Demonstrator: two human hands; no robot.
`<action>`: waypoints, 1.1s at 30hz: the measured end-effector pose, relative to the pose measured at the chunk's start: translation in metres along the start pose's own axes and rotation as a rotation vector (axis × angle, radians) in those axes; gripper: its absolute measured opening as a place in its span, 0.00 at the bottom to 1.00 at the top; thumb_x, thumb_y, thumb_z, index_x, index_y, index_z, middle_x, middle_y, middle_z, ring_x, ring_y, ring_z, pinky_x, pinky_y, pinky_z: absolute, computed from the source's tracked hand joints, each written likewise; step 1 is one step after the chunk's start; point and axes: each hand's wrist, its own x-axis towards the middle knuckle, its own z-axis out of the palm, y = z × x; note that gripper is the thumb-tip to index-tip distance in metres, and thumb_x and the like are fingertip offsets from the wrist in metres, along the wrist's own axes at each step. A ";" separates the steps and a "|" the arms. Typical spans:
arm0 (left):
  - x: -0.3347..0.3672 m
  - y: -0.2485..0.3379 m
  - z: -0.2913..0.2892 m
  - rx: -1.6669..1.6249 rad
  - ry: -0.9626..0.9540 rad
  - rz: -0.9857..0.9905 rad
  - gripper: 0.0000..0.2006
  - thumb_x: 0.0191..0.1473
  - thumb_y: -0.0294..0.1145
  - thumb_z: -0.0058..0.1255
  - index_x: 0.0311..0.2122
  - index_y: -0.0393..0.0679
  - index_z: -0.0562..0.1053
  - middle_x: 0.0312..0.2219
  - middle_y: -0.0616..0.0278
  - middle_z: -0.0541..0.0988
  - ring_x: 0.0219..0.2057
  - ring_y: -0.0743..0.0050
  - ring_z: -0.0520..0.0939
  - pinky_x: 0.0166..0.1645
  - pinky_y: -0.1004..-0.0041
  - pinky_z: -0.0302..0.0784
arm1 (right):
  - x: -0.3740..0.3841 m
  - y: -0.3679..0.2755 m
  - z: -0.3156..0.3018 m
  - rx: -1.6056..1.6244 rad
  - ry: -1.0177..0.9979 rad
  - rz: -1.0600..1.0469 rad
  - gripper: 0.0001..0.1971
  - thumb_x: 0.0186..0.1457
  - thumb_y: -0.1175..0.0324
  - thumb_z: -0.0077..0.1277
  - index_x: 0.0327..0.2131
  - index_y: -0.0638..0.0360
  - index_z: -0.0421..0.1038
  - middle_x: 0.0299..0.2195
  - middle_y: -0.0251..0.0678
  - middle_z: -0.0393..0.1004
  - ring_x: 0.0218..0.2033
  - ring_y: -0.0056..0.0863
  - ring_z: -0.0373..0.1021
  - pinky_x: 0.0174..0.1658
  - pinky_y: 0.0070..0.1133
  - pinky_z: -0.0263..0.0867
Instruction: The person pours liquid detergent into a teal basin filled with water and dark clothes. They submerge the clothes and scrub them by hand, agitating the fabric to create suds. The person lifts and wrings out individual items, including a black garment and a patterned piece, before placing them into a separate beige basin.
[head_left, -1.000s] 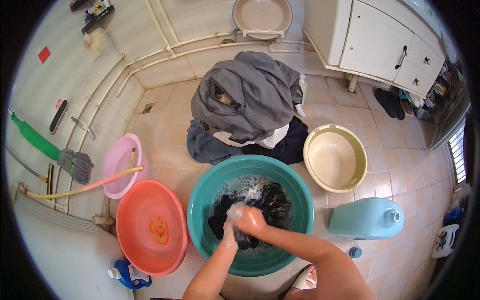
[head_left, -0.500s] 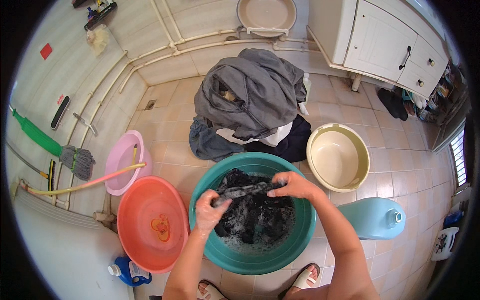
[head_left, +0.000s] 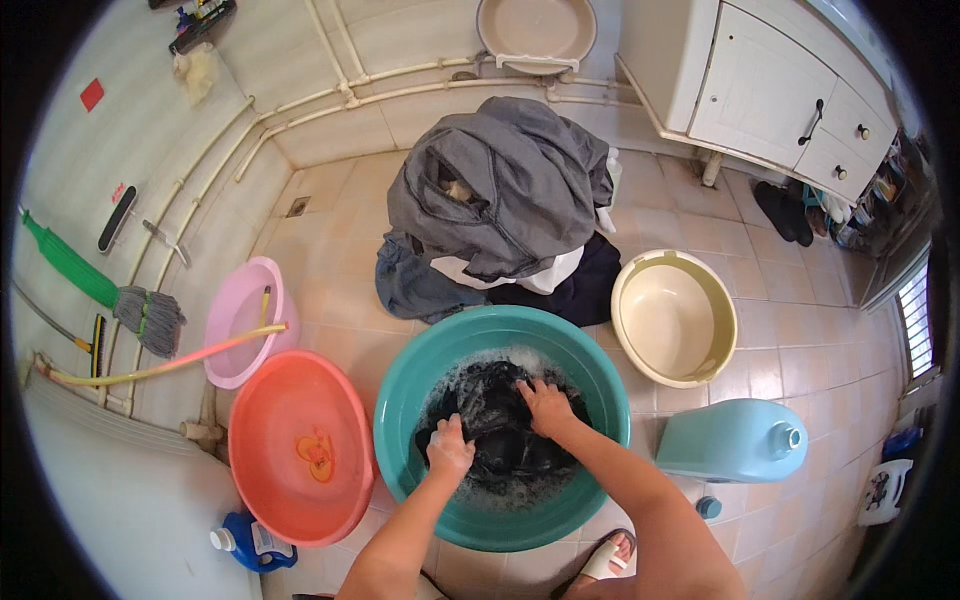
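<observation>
A black wet garment point(head_left: 515, 450) lies in soapy water in the green basin point(head_left: 400, 360) in front of me. My left hand point(head_left: 450, 449) is at the garment's left side, its fingers curled down into the cloth. Farther up and to the right, my right hand point(head_left: 548, 408) rests on the garment with fingers spread. White suds edge the cloth, and the part of it under water is hidden.
Beyond the basin is a heap of clothes with a grey garment point(head_left: 500, 190) on top. A coral basin point(head_left: 255, 480) and pink basin point(head_left: 225, 340) stand left; a cream basin point(head_left: 670, 320), light-blue jug point(head_left: 715, 440) and small blue cap point(head_left: 708, 507) are right.
Both hands have come down from the lifted, stretched fold of the garment, which now lies in the water. My right hand has released its grip and spread its fingers.
</observation>
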 end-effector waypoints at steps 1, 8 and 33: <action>0.003 -0.001 -0.002 0.006 0.019 0.003 0.23 0.45 0.36 0.53 0.47 0.42 0.63 0.43 0.51 0.66 0.40 0.52 0.72 0.41 0.59 0.72 | 0.004 0.002 0.002 0.006 -0.011 0.008 0.48 0.36 0.65 0.61 0.60 0.49 0.42 0.51 0.46 0.56 0.48 0.47 0.60 0.48 0.32 0.63; 0.024 -0.030 0.027 -0.894 0.030 -0.055 0.21 0.48 0.36 0.45 0.47 0.37 0.66 0.46 0.49 0.68 0.47 0.51 0.68 0.52 0.64 0.62 | -0.007 0.030 -0.022 0.418 -0.170 0.005 0.54 0.31 0.62 0.64 0.60 0.46 0.38 0.50 0.50 0.57 0.49 0.51 0.59 0.51 0.34 0.59; -0.001 0.026 0.010 -2.190 -0.244 0.065 0.25 0.53 0.50 0.43 0.52 0.46 0.63 0.47 0.63 0.69 0.48 0.67 0.70 0.52 0.66 0.64 | -0.079 -0.109 -0.061 0.677 0.590 -0.377 0.19 0.39 0.59 0.57 0.37 0.53 0.69 0.31 0.40 0.68 0.30 0.40 0.70 0.31 0.31 0.68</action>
